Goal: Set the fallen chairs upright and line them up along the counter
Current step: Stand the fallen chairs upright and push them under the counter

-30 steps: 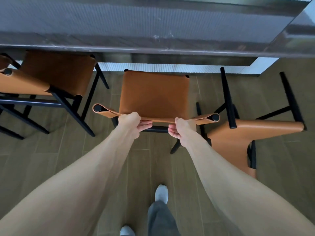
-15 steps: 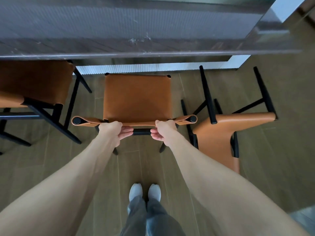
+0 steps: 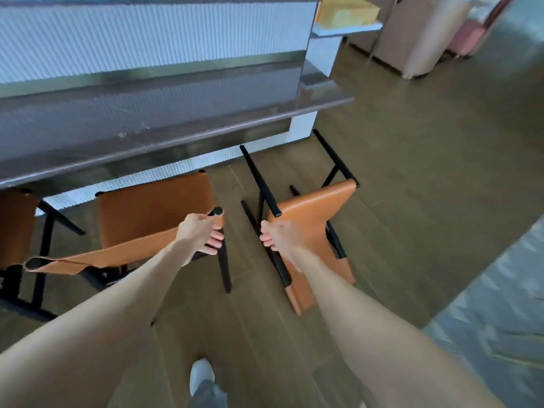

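A wood-plank floor [image 3: 412, 178] fills most of the view, and a grey patterned rug [image 3: 500, 328] covers its lower right corner. At the upper right a yellow box [image 3: 347, 10] sits on a pale shelf [image 3: 347, 29], with a beige cabinet [image 3: 412, 33] to its right and something pink [image 3: 471, 36], too blurred to tell, beyond that. At the bottom edge a white shoe [image 3: 201, 375] rests on the floor below a grey trouser leg [image 3: 207, 396].
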The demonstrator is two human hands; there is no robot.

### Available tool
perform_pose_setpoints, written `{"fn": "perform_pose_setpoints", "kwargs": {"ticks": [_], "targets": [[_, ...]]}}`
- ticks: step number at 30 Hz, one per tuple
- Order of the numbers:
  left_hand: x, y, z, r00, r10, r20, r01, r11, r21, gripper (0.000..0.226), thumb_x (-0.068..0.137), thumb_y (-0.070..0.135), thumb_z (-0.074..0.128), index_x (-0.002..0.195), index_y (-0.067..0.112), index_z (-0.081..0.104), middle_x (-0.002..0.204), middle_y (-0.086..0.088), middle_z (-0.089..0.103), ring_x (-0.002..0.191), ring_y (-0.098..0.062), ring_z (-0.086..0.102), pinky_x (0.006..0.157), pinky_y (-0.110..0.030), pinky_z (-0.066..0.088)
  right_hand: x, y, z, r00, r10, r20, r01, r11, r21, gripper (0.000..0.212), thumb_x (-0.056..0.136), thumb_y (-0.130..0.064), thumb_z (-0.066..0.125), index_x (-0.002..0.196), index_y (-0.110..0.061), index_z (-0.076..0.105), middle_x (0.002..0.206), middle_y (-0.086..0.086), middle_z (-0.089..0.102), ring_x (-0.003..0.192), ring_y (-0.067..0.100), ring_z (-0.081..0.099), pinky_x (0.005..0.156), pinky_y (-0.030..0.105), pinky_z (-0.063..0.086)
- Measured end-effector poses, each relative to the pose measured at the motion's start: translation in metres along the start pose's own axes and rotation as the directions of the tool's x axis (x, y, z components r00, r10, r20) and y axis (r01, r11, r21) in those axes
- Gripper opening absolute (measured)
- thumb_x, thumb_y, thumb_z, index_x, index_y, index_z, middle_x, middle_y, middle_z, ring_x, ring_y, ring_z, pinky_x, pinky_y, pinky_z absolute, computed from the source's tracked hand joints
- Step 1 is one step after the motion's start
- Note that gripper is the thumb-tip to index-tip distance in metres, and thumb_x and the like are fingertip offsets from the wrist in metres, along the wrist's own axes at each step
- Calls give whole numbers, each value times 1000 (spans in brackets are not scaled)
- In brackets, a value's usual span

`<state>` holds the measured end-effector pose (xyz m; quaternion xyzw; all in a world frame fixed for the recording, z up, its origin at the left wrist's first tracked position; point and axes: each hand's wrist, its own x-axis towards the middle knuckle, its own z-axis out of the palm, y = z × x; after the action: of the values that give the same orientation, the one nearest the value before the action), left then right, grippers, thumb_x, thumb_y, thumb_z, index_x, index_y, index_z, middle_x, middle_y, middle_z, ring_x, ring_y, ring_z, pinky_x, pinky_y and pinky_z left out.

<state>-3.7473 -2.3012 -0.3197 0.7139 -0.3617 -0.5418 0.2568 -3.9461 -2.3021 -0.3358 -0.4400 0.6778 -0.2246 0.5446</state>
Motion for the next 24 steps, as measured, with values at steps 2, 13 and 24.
{"fn": "perform_pose_setpoints", "kwargs": {"ticks": [2, 13, 24], "targets": [[-24, 23, 44, 994, 87, 62, -89, 996, 28, 27, 103, 19, 52, 101, -4, 67, 94, -25, 73, 75, -35, 71, 64, -40, 64, -26, 24, -48, 997, -50, -60, 52, 998, 37, 31, 101, -30, 57, 89, -5, 72, 86, 13, 73, 76, 19, 62, 73, 30, 51], [-151, 50, 331, 951, 93, 296, -84, 996, -42, 28, 103, 11, 53, 126, -6, 57, 110, -26, 68, 89, -40, 72, 55, -41, 63, -154, 176, -322, 930, 24, -367, -55, 996, -74, 32, 96, -38, 59, 79, -11, 67, 81, 9, 70, 71, 21, 63, 73, 35, 52], [-49, 87, 431, 996, 14, 87, -7, 997, -79, 18, 104, 9, 49, 92, 0, 60, 83, -16, 65, 69, -30, 67, 58, -42, 62, -76, 178, -406, 952, 23, -306, -91, 973, -211, 24, 93, -37, 59, 90, -16, 70, 84, -2, 71, 75, 14, 62, 62, 23, 46]]}}
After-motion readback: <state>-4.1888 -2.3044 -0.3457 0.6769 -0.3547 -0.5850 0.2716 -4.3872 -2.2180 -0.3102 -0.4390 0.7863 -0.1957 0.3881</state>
